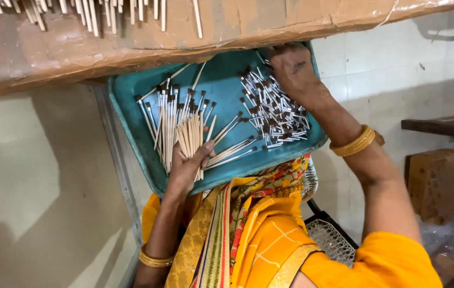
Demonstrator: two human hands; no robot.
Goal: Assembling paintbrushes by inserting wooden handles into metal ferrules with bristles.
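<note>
Already holding a bundle of sticks in left hand at tray front edge; right hand fingers hidden, grip untellable; loose ferrules left unassembled.

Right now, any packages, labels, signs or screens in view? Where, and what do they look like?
Flat brown cardboard sheet glossed with clear tape: across the top, above the teal plastic tray, pale wooden sticks on it.
Brown cardboard box: right edge, on the floor beside crumpled clear plastic wrap.
No labels, signs or screens in view.
</note>
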